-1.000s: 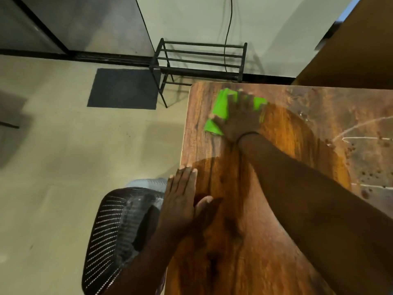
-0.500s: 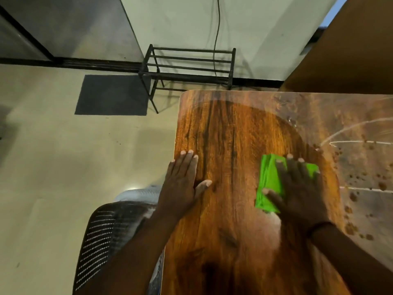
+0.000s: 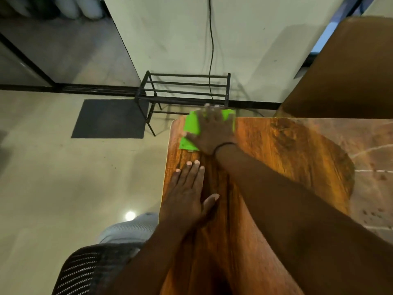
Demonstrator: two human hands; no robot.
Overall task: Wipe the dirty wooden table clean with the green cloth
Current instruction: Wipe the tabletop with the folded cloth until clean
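The wooden table [image 3: 276, 158] fills the lower right of the head view. Its left part is a darker, wiped brown; the right part is dusty with spots and white streaks [image 3: 374, 173]. A folded green cloth [image 3: 191, 129] lies at the table's far left corner. My right hand [image 3: 212, 133] presses flat on the cloth with straight fingers reaching the far edge, and it covers the cloth's middle. My left hand [image 3: 187, 194] rests flat on the table near its left edge, just behind the cloth, fingers straight.
A black metal rack [image 3: 182, 90] stands on the floor against the wall beyond the table's far edge. A dark mat [image 3: 110, 118] lies left of it. A mesh chair back [image 3: 89, 271] sits at the lower left. A brown panel [image 3: 344, 77] rises at the right.
My right hand has swept the cloth from the table's middle right back up to the far left corner. My left hand stays flat near the left edge.
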